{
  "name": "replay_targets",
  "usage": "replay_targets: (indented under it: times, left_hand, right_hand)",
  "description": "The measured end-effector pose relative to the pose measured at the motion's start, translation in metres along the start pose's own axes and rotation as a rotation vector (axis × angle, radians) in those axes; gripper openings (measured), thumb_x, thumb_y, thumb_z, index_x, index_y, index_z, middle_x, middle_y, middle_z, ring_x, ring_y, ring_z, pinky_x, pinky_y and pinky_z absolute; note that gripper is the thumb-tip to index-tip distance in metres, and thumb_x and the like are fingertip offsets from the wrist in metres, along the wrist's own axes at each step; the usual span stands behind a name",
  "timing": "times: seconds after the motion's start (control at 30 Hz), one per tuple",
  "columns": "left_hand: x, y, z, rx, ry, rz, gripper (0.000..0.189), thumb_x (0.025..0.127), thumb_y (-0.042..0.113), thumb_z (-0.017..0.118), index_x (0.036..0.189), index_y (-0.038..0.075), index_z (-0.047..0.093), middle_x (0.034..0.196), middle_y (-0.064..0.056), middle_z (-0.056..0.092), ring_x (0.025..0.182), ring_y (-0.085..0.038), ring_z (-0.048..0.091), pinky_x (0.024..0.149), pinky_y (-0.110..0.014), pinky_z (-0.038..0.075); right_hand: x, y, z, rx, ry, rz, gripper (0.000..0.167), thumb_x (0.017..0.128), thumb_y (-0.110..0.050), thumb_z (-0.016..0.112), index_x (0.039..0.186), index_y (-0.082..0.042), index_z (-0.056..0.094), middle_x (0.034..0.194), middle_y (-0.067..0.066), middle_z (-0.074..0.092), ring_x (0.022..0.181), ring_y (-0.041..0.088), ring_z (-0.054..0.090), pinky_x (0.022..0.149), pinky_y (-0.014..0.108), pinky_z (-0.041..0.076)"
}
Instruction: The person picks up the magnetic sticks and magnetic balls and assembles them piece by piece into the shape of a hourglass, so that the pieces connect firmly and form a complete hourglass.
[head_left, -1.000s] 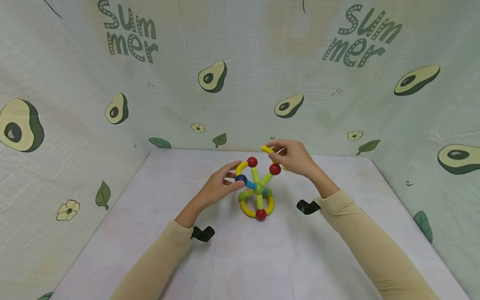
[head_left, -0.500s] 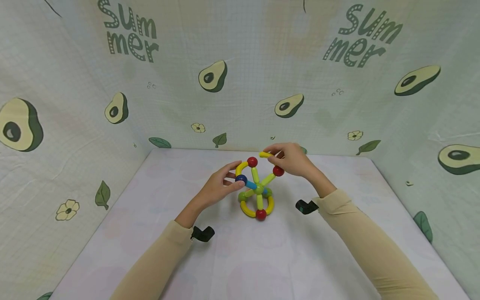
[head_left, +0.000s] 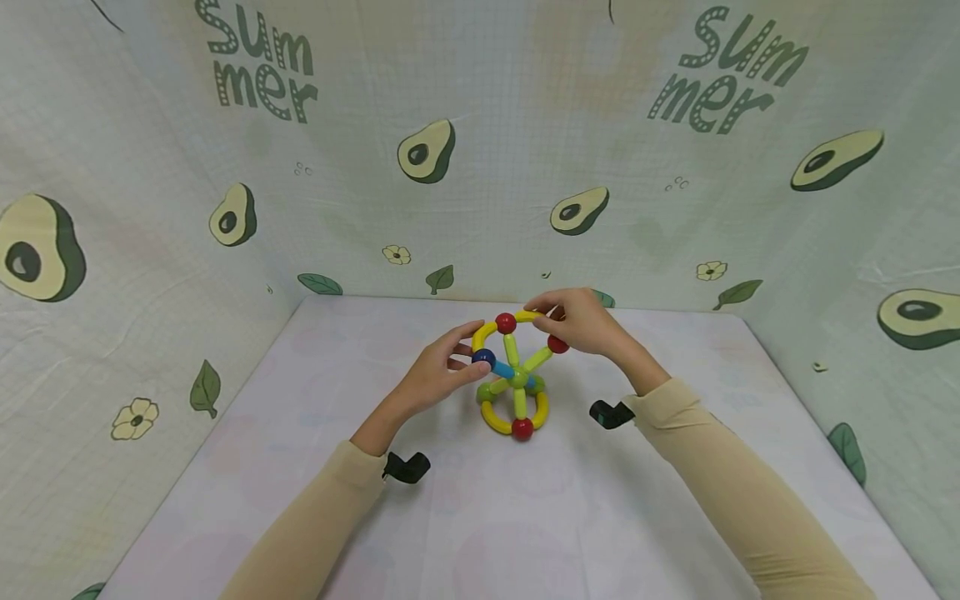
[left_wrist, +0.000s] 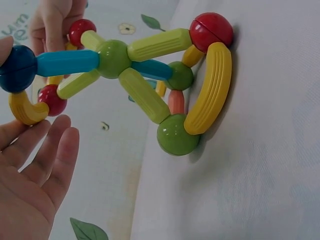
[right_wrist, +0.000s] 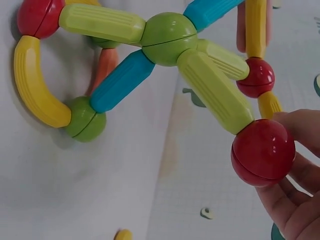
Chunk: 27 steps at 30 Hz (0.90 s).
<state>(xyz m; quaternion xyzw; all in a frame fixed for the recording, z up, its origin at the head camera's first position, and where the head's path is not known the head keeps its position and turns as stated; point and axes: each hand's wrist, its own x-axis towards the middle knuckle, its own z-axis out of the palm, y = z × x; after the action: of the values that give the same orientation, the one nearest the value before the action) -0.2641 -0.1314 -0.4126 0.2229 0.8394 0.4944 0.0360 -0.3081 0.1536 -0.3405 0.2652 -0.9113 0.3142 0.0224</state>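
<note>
A structure of magnetic sticks and balls stands on the table, with a green ball at its hub. My left hand holds its left side, thumb at the dark blue ball and fingers by a curved yellow stick. My right hand pinches another curved yellow stick, whose end meets the top red ball. Fingers of that hand also touch the right-hand red ball. My right hand hides part of the pinched stick.
The base rests on the table, with a curved yellow stick between a red ball and a green ball. A yellow piece shows at the right wrist view's lower edge. Patterned cloth walls surround the table.
My right hand has come slightly down and left, bringing the curved yellow stick's free end against the top red ball. The right-hand red ball has shifted slightly right. My left hand stays put.
</note>
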Motion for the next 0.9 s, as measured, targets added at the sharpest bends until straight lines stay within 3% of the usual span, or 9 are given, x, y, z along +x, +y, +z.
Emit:
replay_targets:
  times: [0.23,0.43,0.6,0.9]
  left_hand:
    - [-0.001,0.001,0.001,-0.006,0.003,0.005,0.079,0.098,0.049,0.075,0.165,0.029,0.038,0.165,-0.002,0.044,0.131,-0.024,0.058,0.108,-0.044,0.054]
    - [-0.002,0.002,0.000,-0.005,0.006,0.000,0.080,0.097,0.048,0.076,0.165,0.029,0.039,0.164,-0.001,0.044,0.130,-0.022,0.059,0.107,-0.043,0.055]
    - [-0.004,0.004,0.000,-0.027,0.003,0.004,0.083,0.096,0.045,0.079,0.165,0.023,0.038,0.164,-0.003,0.044,0.129,-0.024,0.059,0.105,-0.043,0.056]
    - [-0.006,0.001,-0.002,-0.123,-0.025,0.010,0.080,0.097,0.038,0.079,0.165,0.033,0.037,0.165,-0.001,0.043,0.131,-0.023,0.058,0.109,-0.042,0.053]
  right_hand:
    - [-0.006,0.002,0.002,0.014,-0.004,0.010,0.031,0.104,-0.016,0.071,0.134,-0.010,0.073,0.124,0.012,0.074,0.103,0.029,0.072,0.081,0.038,0.065]
    - [-0.024,0.005,0.005,0.058,-0.021,0.041,0.047,0.102,-0.020,0.073,0.147,-0.013,0.062,0.134,0.014,0.069,0.110,0.031,0.070,0.087,0.043,0.064]
    - [-0.041,0.009,0.012,0.119,0.022,0.095,0.055,0.101,-0.018,0.074,0.153,-0.015,0.055,0.142,0.016,0.064,0.119,0.036,0.068,0.095,0.049,0.061]
    - [-0.054,0.013,0.027,0.216,0.117,0.156,0.053,0.102,-0.017,0.073,0.152,-0.017,0.058,0.136,0.016,0.066,0.121,0.036,0.067,0.100,0.050,0.059]
